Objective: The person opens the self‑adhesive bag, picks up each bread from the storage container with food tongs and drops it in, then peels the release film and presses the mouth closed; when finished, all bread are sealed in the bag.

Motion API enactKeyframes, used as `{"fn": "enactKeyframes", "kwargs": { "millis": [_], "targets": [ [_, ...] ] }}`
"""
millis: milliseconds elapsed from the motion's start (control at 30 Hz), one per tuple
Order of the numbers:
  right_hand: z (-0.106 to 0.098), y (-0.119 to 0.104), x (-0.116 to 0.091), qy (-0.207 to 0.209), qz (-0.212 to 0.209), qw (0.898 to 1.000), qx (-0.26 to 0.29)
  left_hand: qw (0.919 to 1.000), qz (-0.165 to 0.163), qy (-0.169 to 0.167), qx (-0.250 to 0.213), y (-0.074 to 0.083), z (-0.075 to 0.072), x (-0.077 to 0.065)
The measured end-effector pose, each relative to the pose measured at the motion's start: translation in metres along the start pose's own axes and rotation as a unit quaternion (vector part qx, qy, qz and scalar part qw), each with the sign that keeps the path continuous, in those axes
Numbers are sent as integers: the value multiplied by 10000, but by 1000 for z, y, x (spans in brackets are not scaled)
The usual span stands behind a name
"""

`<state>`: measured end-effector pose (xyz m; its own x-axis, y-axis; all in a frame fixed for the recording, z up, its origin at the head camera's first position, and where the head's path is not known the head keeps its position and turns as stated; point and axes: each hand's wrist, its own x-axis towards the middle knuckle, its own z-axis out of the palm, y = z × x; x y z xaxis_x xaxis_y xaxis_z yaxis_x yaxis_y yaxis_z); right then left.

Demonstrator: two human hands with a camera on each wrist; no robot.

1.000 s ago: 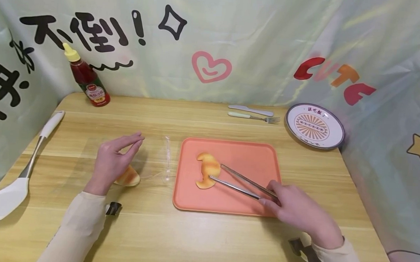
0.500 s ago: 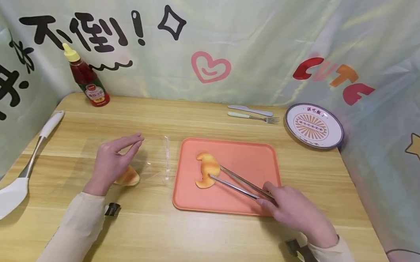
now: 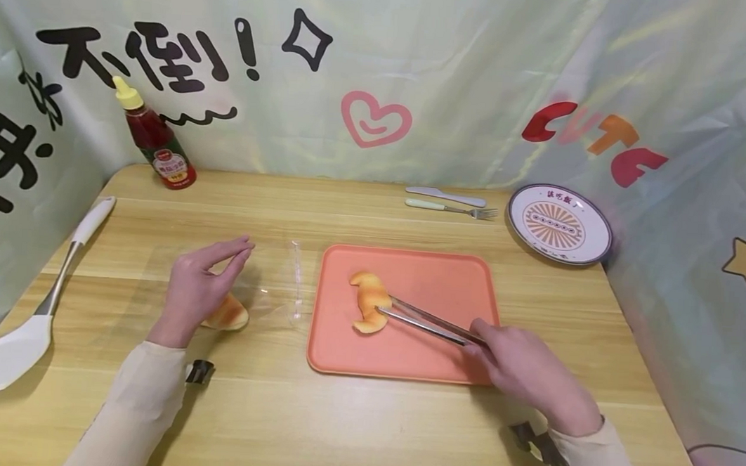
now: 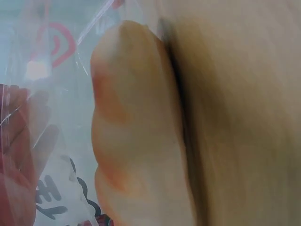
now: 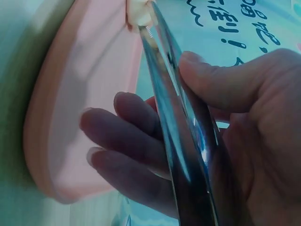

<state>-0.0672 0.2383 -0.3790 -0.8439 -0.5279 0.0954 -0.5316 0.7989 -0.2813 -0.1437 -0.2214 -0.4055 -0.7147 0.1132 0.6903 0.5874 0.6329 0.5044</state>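
A croissant [image 3: 371, 305] lies on the pink tray [image 3: 453, 279], with the metal tongs' tips closed at its right side. My right hand [image 3: 524, 367] grips the tongs [image 5: 181, 141] from the right of the tray, thumb on one arm and fingers against the other. On the left, my left hand [image 3: 202, 280] is raised over the table with thumb and fingertips close together, pinching the upper layer of a clear plastic bag [image 3: 278, 284]. The bag's film [image 4: 56, 94] crosses in front of the hand in the left wrist view. Beneath that hand lies a long bread roll [image 4: 131, 122], partly hidden from above.
A red sauce bottle [image 3: 162, 148] stands at the back left. A white spatula [image 3: 60, 280] lies along the left edge. At the back right are a knife [image 3: 446, 196], a fork [image 3: 450, 208] and a patterned plate [image 3: 559, 225]. Fabric walls enclose the table.
The tongs' arms have come together on the croissant, which has shifted and turned slightly. My right hand has tightened round the tongs. The left hand stays in place.
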Motion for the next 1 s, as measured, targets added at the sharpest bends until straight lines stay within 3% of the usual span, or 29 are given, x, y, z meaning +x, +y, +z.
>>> {"fn": "enactKeyframes", "kwargs": {
  "millis": [1000],
  "targets": [
    [-9,14,11,490,-120,9987,-57,9999,24,-53,86,2,-5,5]
  ]
}}
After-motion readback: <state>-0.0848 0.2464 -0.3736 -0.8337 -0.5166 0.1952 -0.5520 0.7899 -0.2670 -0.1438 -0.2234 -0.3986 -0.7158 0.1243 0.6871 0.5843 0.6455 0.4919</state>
